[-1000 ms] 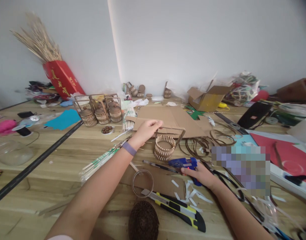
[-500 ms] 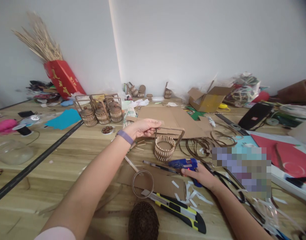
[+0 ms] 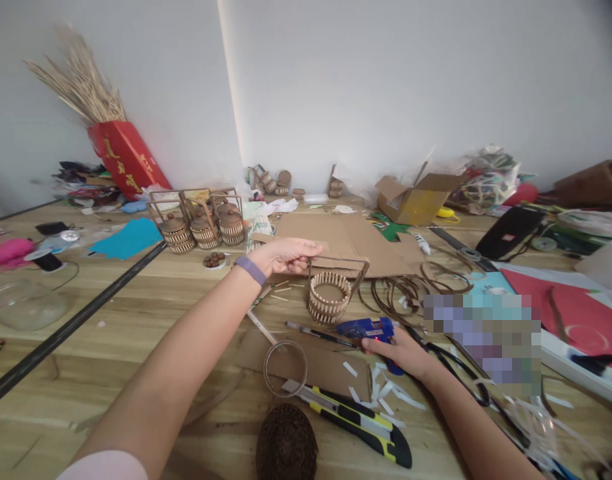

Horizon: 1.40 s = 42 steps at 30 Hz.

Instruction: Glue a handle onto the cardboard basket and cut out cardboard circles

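My left hand (image 3: 292,255) pinches the upper corner of the square handle on a small basket (image 3: 329,298). This basket has a ring of upright light slats and a dark frame, and its top is uncovered. In my right hand (image 3: 399,348) is a blue hot glue gun (image 3: 367,328) with a small red light, its nozzle pointing left, just below the basket. A black pen (image 3: 322,335) lies beneath the nozzle. Nearer to me are a thin round hoop (image 3: 286,369), a yellow-and-black utility knife (image 3: 359,423) and a dark brown coil (image 3: 287,443).
Several lidded baskets with handles (image 3: 203,227) stand at left beside a dish of brown beads (image 3: 215,260). Flat cardboard (image 3: 336,233) lies behind my hands. Brown strips (image 3: 396,293), scissors (image 3: 461,370) and white paper scraps (image 3: 386,390) are to the right.
The basket and my left hand have barely shifted. The brown coil's flat, wound face shows more clearly now. My right hand keeps its hold on the glue gun in the same place.
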Each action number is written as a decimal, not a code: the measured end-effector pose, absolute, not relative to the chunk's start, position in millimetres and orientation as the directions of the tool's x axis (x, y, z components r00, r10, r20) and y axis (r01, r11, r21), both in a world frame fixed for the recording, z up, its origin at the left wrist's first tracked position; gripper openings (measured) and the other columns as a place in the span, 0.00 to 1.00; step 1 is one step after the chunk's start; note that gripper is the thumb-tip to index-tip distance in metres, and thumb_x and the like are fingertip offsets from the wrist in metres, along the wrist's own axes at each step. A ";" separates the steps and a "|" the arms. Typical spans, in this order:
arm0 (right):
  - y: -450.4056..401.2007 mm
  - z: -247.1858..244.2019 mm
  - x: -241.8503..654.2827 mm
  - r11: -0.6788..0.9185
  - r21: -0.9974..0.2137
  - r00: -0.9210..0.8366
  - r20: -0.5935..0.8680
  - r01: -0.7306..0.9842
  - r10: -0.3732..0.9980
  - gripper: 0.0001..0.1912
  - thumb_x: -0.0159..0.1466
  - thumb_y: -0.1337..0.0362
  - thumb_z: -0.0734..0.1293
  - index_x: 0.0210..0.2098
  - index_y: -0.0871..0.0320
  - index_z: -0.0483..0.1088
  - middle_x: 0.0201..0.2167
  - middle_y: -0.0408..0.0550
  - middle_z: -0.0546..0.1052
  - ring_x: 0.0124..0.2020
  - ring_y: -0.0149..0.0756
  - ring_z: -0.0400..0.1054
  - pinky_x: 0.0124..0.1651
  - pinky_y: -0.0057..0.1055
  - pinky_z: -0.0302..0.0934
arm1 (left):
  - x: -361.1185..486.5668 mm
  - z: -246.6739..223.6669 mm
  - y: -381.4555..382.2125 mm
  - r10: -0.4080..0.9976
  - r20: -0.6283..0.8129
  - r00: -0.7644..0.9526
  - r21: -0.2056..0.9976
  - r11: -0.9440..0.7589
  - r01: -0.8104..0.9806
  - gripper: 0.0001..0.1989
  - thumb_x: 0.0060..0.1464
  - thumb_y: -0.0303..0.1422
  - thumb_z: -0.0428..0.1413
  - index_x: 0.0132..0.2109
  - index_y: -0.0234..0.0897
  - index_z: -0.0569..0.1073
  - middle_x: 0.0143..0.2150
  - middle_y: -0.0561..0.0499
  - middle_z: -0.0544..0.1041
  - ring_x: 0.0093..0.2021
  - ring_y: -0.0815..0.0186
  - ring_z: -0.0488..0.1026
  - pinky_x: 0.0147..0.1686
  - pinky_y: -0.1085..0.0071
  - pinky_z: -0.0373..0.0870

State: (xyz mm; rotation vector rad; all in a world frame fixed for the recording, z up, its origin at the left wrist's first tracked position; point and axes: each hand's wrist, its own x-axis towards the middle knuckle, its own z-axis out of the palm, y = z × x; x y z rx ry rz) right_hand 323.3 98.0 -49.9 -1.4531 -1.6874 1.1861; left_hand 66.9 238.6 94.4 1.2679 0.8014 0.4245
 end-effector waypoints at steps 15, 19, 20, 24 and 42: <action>96.9 -47.7 321.5 -0.007 -0.907 -0.212 -0.106 0.421 0.972 0.22 0.54 0.43 0.71 0.25 0.57 0.70 0.23 0.45 0.74 0.28 0.38 0.67 0.37 0.36 0.64 | 68.0 98.8 231.7 0.722 -0.271 0.636 0.958 0.138 0.251 0.19 0.55 0.36 0.65 0.27 0.37 0.62 0.19 0.62 0.57 0.16 0.79 0.50 0.15 0.84 0.46; 96.5 -46.2 320.9 -0.006 -0.907 -0.214 -0.105 0.422 0.971 0.22 0.53 0.43 0.71 0.24 0.56 0.69 0.23 0.44 0.73 0.27 0.37 0.66 0.36 0.35 0.63 | 67.6 99.8 230.3 0.765 -0.234 0.600 0.948 0.041 0.316 0.18 0.57 0.37 0.62 0.26 0.37 0.64 0.17 0.61 0.59 0.15 0.78 0.51 0.16 0.81 0.45; 96.3 -45.9 320.8 -0.005 -0.906 -0.214 -0.105 0.423 0.971 0.22 0.53 0.43 0.71 0.23 0.56 0.69 0.23 0.44 0.73 0.27 0.37 0.66 0.36 0.35 0.63 | 67.6 100.1 229.7 0.783 -0.212 0.585 0.944 0.008 0.331 0.18 0.57 0.37 0.62 0.25 0.37 0.64 0.18 0.60 0.60 0.15 0.77 0.51 0.16 0.80 0.46; 95.9 -46.2 320.7 -0.003 -0.906 -0.214 -0.104 0.424 0.971 0.22 0.54 0.43 0.71 0.24 0.57 0.69 0.23 0.45 0.73 0.27 0.37 0.66 0.35 0.34 0.63 | 68.9 102.0 228.0 0.828 -0.117 0.549 0.919 -0.120 0.377 0.20 0.56 0.36 0.63 0.22 0.37 0.64 0.17 0.59 0.63 0.15 0.77 0.53 0.17 0.77 0.46; 98.0 -50.9 323.1 0.010 -0.898 -0.208 -0.091 0.440 0.974 0.22 0.54 0.44 0.71 0.24 0.57 0.70 0.22 0.44 0.75 0.28 0.39 0.68 0.36 0.35 0.65 | 67.6 108.8 233.5 0.802 -0.219 0.556 0.906 -0.045 0.421 0.21 0.60 0.27 0.59 0.20 0.33 0.65 0.17 0.56 0.66 0.15 0.79 0.55 0.15 0.81 0.49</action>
